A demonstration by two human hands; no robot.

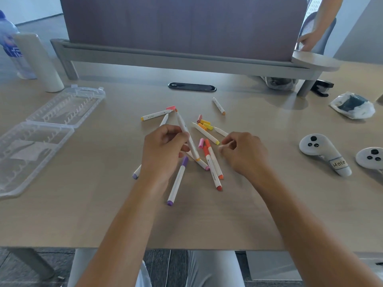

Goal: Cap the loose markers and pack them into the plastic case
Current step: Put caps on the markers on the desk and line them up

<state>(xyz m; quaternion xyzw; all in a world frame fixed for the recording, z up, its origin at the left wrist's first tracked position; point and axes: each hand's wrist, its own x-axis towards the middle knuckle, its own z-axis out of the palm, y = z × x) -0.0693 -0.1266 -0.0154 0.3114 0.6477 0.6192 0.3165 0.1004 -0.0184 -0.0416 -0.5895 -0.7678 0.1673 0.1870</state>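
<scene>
Here the left hand (165,146) grips a white marker (187,135) with curled fingers, orange tip pointing far, yellow-orange end near. The right hand (242,152) hovers low over the pile with fingers curled in a pinch; cannot tell if anything is between them. Loose markers and caps lie mid-table (207,220): a purple capped marker (177,181) near the left wrist, two red-orange markers (213,164) between the hands, yellow and orange caps (205,124) farther off, one single marker (218,106) far right. The clear plastic case (41,131) lies open at far left, well apart from the pile. Two white controllers (323,154) sit at right.
</scene>
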